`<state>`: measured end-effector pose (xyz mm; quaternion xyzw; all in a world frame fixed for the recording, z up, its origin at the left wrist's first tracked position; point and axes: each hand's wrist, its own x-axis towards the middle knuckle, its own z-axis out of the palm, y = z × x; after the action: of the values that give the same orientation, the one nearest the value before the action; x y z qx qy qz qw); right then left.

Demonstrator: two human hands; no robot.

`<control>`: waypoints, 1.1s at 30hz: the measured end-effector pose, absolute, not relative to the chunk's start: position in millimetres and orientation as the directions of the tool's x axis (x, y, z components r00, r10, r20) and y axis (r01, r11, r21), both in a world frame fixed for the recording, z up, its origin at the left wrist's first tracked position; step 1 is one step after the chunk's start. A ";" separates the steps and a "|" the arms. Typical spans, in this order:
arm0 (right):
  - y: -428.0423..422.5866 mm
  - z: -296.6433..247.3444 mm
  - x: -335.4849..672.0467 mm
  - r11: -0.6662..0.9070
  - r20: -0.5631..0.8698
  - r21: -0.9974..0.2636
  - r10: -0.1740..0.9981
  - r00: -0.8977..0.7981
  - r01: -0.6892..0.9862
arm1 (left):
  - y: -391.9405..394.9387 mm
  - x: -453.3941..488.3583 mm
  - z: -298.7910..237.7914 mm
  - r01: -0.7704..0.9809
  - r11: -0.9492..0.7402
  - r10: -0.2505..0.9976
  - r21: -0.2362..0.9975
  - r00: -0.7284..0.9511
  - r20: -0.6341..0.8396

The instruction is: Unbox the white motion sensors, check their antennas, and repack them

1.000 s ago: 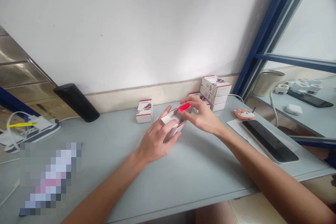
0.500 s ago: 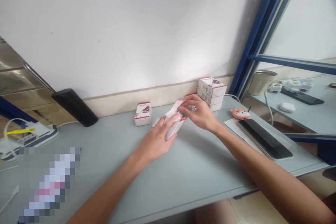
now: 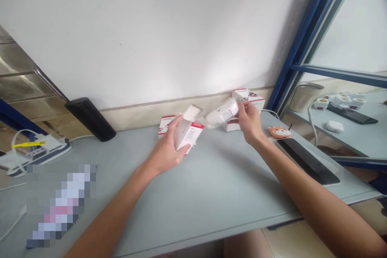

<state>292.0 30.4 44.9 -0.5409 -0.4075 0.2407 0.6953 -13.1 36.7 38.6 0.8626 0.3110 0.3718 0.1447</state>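
My left hand [image 3: 167, 149] is wrapped round a small white and red carton [image 3: 189, 135], tilted, its top flap open towards the wall. Between the fingertips of my right hand [image 3: 249, 121] hangs a smooth white device in a clear plastic bag [image 3: 222, 113], just right of the carton's mouth. Its exact kind I cannot make out. Behind my left hand stands another white and red carton [image 3: 165, 123], partly covered. More such cartons [image 3: 249, 96] are stacked by the wall behind my right hand, largely hidden by it and the bagged device.
A black cylinder [image 3: 90, 119] leans at the left, near a white power strip [image 3: 57, 149]. A pixelated patch [image 3: 62, 205] covers something in front. To the right lie a phone [image 3: 306, 161] and an orange animal-faced item [image 3: 278, 132]. A blue-framed mirror [image 3: 338, 68] stands beyond.
My right hand has drawn the bagged white device out of the carton and moved right and up. My left hand has shifted left with the carton, turning its printed side towards me.
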 end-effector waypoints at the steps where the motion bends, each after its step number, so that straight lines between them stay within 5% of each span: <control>1: 31.2 44.2 294.4 0.298 0.321 -0.945 0.748 0.581 0.138 | 40.2 -13.3 37.1 0.372 -0.754 0.655 0.541 0.484 0.580; 4: 29.6 44.4 296.5 0.290 0.411 -0.911 0.682 0.605 0.292 | 47.2 -12.0 38.4 0.205 -0.731 0.675 0.651 0.355 0.646; 8: 24.0 45.9 291.3 0.273 0.464 -0.869 0.739 0.488 0.412 | 48.8 -9.5 43.9 0.139 -0.739 0.669 0.659 0.260 0.696; 17: 21.4 42.3 286.3 0.214 0.554 -0.623 0.800 0.232 0.752 | 46.1 -8.5 23.1 0.329 -0.834 0.544 0.443 0.355 0.760; 27: 20.2 41.3 283.4 0.147 0.502 -0.578 0.839 0.208 0.802 | 41.6 -7.5 18.3 0.412 -0.900 0.348 0.143 0.481 0.805; 33: 23.6 40.3 286.4 0.171 0.477 -0.633 0.854 0.207 0.755 | 49.1 2.7 35.0 0.596 -0.802 0.413 0.028 0.521 0.747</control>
<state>286.4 23.6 40.3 -0.6412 -0.6272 0.0566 0.4385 2.7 49.1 35.0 0.8643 0.2921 0.3926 -0.1164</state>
